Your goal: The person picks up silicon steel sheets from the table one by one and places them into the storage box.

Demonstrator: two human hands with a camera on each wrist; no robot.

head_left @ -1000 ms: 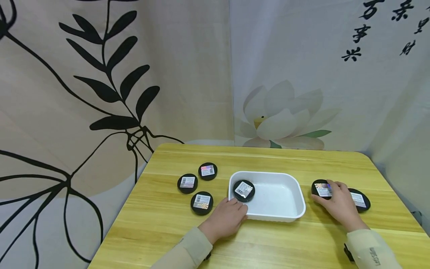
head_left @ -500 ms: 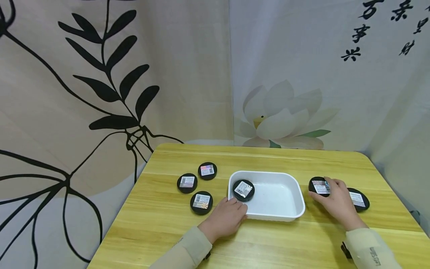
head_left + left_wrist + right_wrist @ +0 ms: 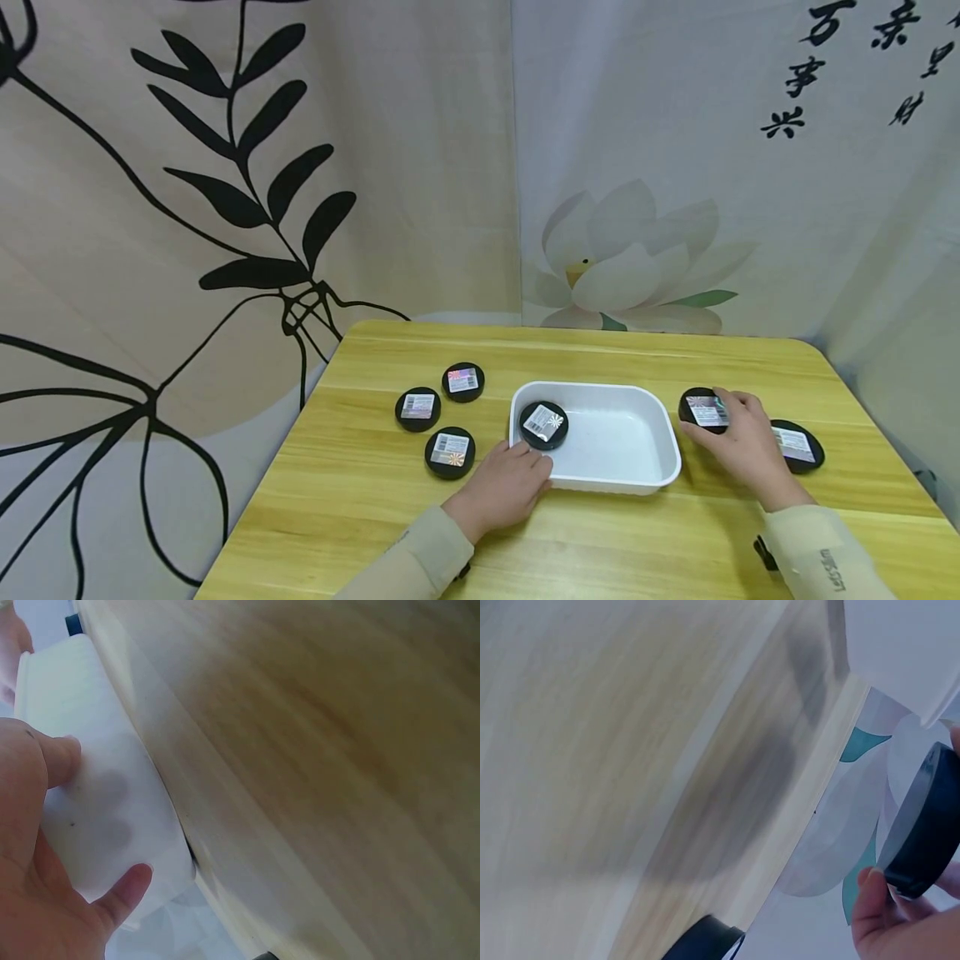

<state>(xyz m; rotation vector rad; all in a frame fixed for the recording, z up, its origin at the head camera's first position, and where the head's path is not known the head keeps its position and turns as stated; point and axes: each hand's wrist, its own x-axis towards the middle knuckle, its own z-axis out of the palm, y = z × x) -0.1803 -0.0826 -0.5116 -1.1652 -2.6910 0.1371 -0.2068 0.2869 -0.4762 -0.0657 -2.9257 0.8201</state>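
Observation:
A white rectangular tray [image 3: 622, 437] stands mid-table with a flat round black container [image 3: 544, 425] lying label up at its left end. My left hand [image 3: 501, 490] grips the tray's near left corner; in the left wrist view the thumb and a finger [image 3: 129, 891] press its outer wall. Right of the tray, my right hand [image 3: 750, 450] pinches another round black container [image 3: 703, 410] by its edge, raised off the wood, its side showing in the right wrist view [image 3: 930, 825]. One more black container [image 3: 798, 447] lies just beyond that hand, partly covered by it.
Left of the tray, three labelled black containers lie on the wooden table [image 3: 360, 508]: a far one [image 3: 463, 382], a middle one [image 3: 418, 409] and a near one [image 3: 450, 452]. A printed curtain [image 3: 420, 167] hangs behind the table's far edge.
My right hand has lifted the black container and moved it a little left toward the tray, uncovering more of the one beside it. The left hand and tray have stayed put.

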